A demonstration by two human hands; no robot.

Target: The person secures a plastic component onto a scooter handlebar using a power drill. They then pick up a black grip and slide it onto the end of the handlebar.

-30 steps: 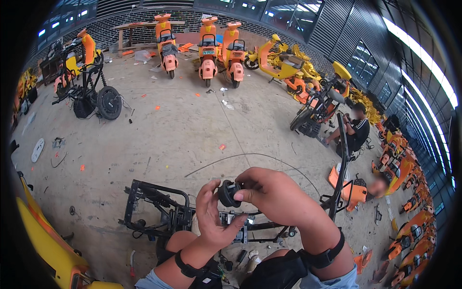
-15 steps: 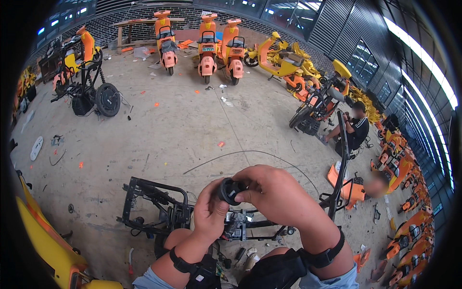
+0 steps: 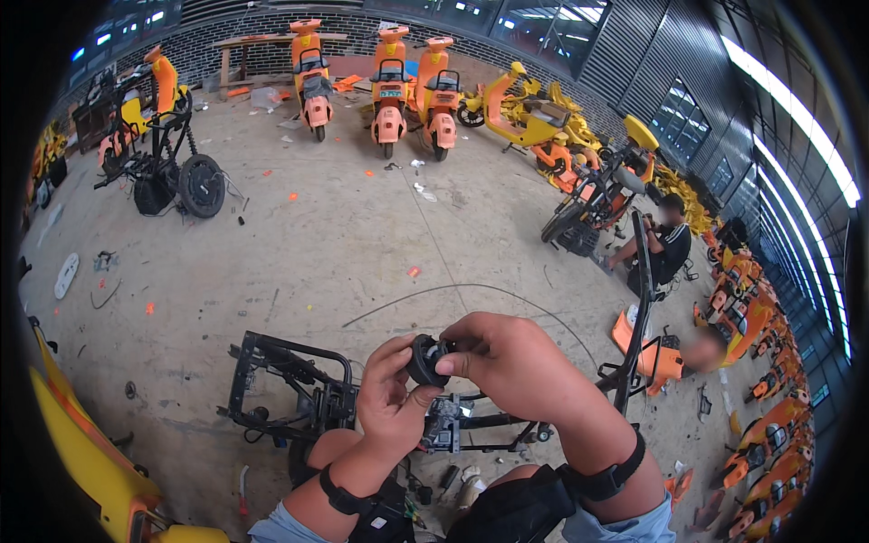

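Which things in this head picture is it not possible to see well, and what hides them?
Head view:
Black round part: right end, covered by the right hand.
Black frame: middle stretch, behind the left hand.
Yellow panel: cut off by the dark lower-left rim.
Seated person: face blurred.

Spreads around the hands (image 3: 507,357) as grey concrete floor (image 3: 299,244). Carries a long curved cable (image 3: 453,286) just beyond them, an orange scrap (image 3: 414,271) farther out, and a white oval panel (image 3: 66,276) well to their left.
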